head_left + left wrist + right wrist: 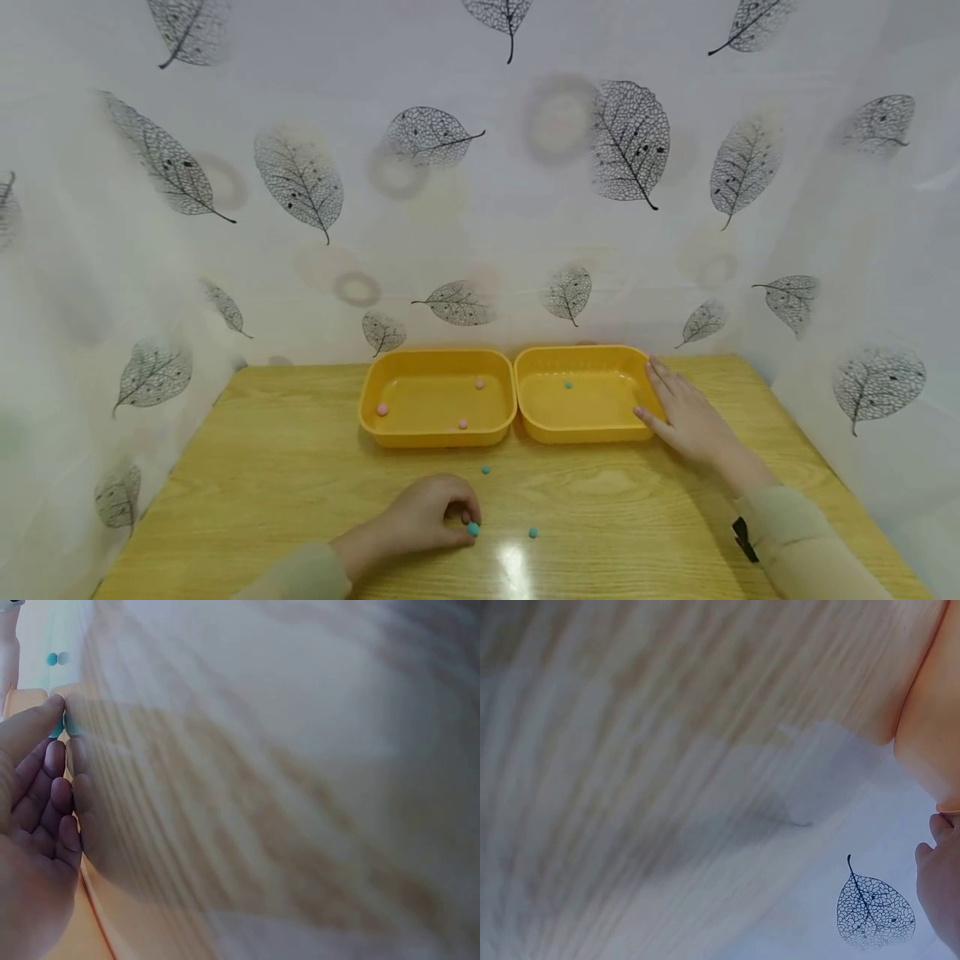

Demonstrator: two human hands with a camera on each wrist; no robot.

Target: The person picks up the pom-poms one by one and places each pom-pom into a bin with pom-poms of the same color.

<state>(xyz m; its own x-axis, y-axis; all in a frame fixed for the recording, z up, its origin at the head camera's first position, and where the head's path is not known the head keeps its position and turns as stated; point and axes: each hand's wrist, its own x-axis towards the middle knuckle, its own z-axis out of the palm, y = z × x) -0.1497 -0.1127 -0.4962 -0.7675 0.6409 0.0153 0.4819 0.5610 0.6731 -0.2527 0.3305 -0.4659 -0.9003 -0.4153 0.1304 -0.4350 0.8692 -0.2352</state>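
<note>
**Sorting part done, three teal beads left out**

From the head view I judged the sorting roughly half finished. The left yellow tray [437, 398] held three pink beads [382, 409] and the right yellow tray [582, 393] one teal bead [568, 385]. My right hand [686, 417] lay flat against that tray's right wall, fingers straight and holding nothing. My left hand [423, 515] curled its fingers around a teal bead on the tabletop [473, 528], seemingly pinching it. Two loose teal beads [532, 532] remained nearby. The wooden tabletop [262, 467] was boxed in by a white leaf-print curtain [480, 192]; both wrist views were blurred
</note>
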